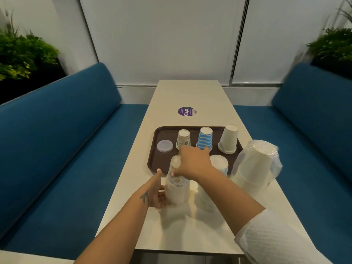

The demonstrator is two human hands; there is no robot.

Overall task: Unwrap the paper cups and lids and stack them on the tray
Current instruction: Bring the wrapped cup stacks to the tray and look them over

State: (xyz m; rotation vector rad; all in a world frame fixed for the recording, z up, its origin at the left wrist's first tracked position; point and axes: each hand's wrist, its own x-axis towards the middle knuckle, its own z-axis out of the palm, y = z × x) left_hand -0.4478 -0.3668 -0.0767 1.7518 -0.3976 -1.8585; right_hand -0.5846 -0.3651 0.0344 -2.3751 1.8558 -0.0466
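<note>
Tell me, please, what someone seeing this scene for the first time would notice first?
Most likely the two hands at the near centre of the table: the left hand holds a wrapped stack of patterned cups at its base while the right hand pinches its top. Behind them, a brown tray carries upside-down cups, the blue striped cup standing out. To the right, a tall wrapped stack of white cups leans beside the tray.

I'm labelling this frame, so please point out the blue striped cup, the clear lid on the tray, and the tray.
blue striped cup [204, 140]: head view, middle of its side wall.
clear lid [165, 145]: head view, centre of its top.
tray [156, 134]: head view, far left rim.
</note>
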